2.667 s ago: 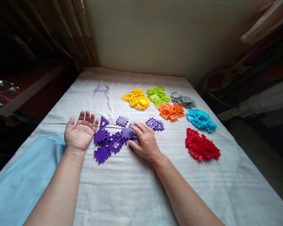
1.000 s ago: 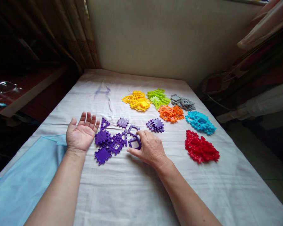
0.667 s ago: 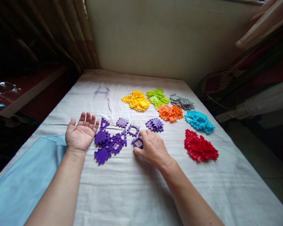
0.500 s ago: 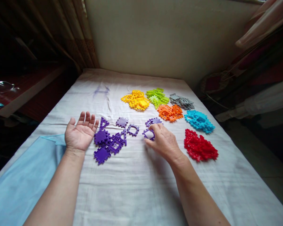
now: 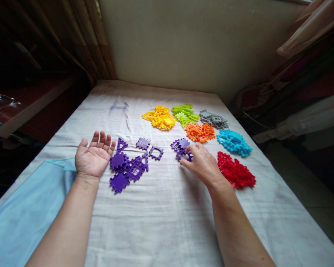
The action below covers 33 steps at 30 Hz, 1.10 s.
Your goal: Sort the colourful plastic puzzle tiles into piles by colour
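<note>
My left hand (image 5: 93, 157) lies palm up on the sheet, fingers spread, holding nothing. Just right of it is a loose group of purple interlocking building pieces (image 5: 120, 183), solid squares, window squares and triangles with notched edges. A purple brick-patterned square (image 5: 143, 143) and an open purple square frame (image 5: 156, 152) sit a little apart. With thumb and fingers, my right hand (image 5: 202, 161) grips a purple frame piece (image 5: 186, 156), partly hidden by the fingers. It is at the near edge of a small purple pile (image 5: 179, 144); whether it rests on the pile I cannot tell.
Colour-sorted piles of similar pieces lie beyond and to the right: yellow (image 5: 160, 118), lime green (image 5: 185, 114), grey (image 5: 213, 119), orange (image 5: 200, 132), blue (image 5: 234, 141) and red (image 5: 235, 170). A light blue cloth (image 5: 39, 207) covers the near left. A wall (image 5: 161, 44) stands behind.
My right hand has moved right with the purple frame piece, to the near side of the small purple pile. My left hand stays open in about the same place.
</note>
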Each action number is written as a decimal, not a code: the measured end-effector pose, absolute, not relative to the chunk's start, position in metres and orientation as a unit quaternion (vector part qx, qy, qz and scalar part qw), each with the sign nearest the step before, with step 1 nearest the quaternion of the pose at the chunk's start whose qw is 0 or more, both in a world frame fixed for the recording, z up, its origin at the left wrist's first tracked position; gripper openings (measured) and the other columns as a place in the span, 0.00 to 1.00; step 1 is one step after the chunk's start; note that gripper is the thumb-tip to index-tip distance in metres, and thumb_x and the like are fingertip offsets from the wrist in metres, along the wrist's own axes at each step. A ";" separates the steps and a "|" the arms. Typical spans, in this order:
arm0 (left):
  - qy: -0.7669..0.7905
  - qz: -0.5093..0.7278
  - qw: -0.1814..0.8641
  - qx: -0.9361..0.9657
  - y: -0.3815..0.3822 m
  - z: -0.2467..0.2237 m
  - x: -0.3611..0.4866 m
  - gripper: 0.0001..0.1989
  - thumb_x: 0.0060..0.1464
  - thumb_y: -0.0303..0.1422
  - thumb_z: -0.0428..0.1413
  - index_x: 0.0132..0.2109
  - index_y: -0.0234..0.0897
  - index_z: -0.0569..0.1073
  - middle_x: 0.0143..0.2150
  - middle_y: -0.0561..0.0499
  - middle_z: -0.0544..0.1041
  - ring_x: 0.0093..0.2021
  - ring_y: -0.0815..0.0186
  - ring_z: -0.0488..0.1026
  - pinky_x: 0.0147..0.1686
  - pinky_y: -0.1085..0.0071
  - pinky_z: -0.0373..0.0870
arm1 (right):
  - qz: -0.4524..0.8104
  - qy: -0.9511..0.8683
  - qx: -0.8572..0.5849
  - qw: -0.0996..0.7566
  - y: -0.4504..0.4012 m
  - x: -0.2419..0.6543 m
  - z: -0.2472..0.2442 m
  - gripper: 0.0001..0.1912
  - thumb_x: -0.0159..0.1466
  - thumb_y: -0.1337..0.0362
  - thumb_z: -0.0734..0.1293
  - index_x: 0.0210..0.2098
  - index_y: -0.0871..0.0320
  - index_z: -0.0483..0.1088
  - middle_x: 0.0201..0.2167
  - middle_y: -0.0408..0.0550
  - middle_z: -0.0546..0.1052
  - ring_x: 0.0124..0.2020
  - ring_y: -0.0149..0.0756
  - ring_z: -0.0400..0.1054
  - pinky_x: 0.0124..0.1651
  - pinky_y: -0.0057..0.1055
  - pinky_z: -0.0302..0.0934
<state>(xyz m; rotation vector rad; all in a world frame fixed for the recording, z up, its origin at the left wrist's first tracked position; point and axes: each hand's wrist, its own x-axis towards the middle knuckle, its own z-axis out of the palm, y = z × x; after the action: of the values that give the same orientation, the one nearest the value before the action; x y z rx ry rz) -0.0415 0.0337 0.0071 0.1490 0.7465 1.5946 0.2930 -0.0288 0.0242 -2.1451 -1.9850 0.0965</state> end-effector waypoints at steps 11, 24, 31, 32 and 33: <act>0.318 0.692 0.644 0.070 0.033 0.007 -0.042 0.16 0.63 0.43 0.46 0.43 0.40 0.74 0.41 0.51 0.82 0.44 0.62 0.80 0.44 0.60 0.78 | 0.081 -0.753 -0.646 0.096 -0.039 0.234 0.035 0.14 0.67 0.62 0.64 0.51 0.55 0.73 0.48 0.52 0.75 0.49 0.40 0.68 0.50 0.31 0.60; 0.314 0.695 0.643 0.066 0.035 0.004 -0.043 0.15 0.62 0.43 0.48 0.43 0.41 0.74 0.42 0.50 0.82 0.44 0.61 0.80 0.45 0.59 0.78 | 0.096 -0.746 -0.659 0.030 -0.041 0.209 0.020 0.11 0.70 0.60 0.60 0.44 0.54 0.73 0.42 0.49 0.78 0.43 0.37 0.72 0.41 0.28 0.60; 0.317 0.695 0.642 0.064 0.034 0.006 -0.042 0.15 0.62 0.43 0.48 0.43 0.40 0.74 0.41 0.50 0.82 0.43 0.61 0.80 0.45 0.59 0.78 | 0.062 -0.721 -0.689 0.051 -0.036 0.222 0.022 0.11 0.70 0.60 0.60 0.42 0.55 0.73 0.41 0.49 0.80 0.41 0.36 0.73 0.38 0.27 0.58; 0.318 0.695 0.642 0.065 0.034 0.006 -0.042 0.15 0.62 0.43 0.48 0.43 0.40 0.74 0.41 0.50 0.82 0.43 0.61 0.80 0.45 0.60 0.78 | 0.057 -0.712 -0.697 0.055 -0.035 0.226 0.022 0.11 0.70 0.59 0.60 0.42 0.55 0.73 0.41 0.49 0.80 0.41 0.36 0.73 0.38 0.27 0.58; 0.319 0.695 0.641 0.064 0.034 0.007 -0.041 0.15 0.62 0.43 0.48 0.43 0.40 0.74 0.41 0.50 0.82 0.43 0.61 0.80 0.44 0.60 0.78 | 0.052 -0.704 -0.706 0.058 -0.033 0.229 0.022 0.11 0.70 0.59 0.60 0.42 0.54 0.73 0.42 0.49 0.80 0.41 0.36 0.73 0.37 0.27 0.58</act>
<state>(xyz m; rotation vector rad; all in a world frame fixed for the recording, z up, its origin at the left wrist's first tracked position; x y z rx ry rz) -0.0413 0.0342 0.0066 0.1465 0.7281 1.5832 0.2294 -0.0332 0.0222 -2.1384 -2.1348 0.1570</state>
